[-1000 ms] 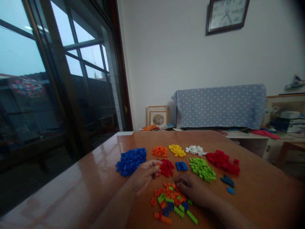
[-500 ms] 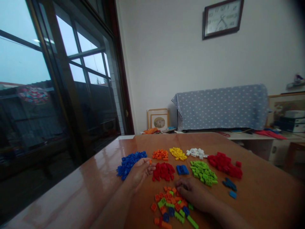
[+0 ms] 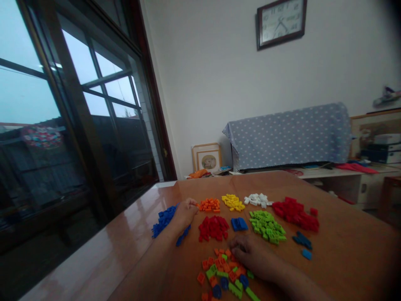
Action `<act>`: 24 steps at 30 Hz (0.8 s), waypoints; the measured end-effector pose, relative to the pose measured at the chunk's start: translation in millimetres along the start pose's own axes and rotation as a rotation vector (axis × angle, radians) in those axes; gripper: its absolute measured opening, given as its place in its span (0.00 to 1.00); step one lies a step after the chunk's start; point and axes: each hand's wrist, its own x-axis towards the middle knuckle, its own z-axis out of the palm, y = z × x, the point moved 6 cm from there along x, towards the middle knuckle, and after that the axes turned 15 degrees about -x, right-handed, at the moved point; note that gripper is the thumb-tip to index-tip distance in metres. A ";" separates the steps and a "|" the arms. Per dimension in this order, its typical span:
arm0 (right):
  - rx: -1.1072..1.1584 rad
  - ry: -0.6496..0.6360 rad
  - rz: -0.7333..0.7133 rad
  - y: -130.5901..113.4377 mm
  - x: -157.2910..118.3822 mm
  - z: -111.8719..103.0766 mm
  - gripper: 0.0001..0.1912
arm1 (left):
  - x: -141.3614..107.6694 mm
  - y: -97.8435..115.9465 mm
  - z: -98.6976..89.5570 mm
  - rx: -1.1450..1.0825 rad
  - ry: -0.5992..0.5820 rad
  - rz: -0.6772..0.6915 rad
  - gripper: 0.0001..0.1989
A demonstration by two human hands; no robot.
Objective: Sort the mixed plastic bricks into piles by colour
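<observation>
My left hand (image 3: 187,210) is at the left edge of the orange brick pile (image 3: 209,205), its fingertips pinched on a small orange toy brick (image 3: 197,205). Its wrist passes over the blue bricks (image 3: 164,220) and hides part of them. My right hand (image 3: 247,253) rests on the table with fingers curled, at the upper right of a mixed heap of orange, green and blue pieces (image 3: 224,267). What its fingers hold, if anything, is hidden. Between the hands lies a heap of red bricks (image 3: 214,228).
Sorted on the wooden table (image 3: 351,255) are yellow (image 3: 233,202), white (image 3: 257,200), green (image 3: 267,226) and more red bricks (image 3: 296,214). Blue plates (image 3: 239,224) lie mid-table, with a few darker blue pieces (image 3: 302,240) at the right. A window stands left.
My left hand has moved up and away, carrying the orange brick from above the red heap's edge to the orange pile. My right hand has stayed by the mixed heap. The view has tilted slightly.
</observation>
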 end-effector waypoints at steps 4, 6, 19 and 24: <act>0.001 0.007 0.016 2.5 0.4 1.2 0.09 | 21.7 -8.0 11.4 0.266 -0.058 0.005 0.09; 0.002 0.006 0.010 3.8 0.6 2.6 0.09 | 29.8 -11.7 16.6 0.327 -0.079 0.000 0.08; -0.003 0.012 0.007 0.9 0.0 -1.0 0.08 | 55.7 -41.7 43.1 0.611 -0.215 0.016 0.10; -0.005 0.035 -0.016 0.4 -1.1 -1.9 0.08 | 54.9 -37.7 36.8 0.694 -0.203 0.020 0.09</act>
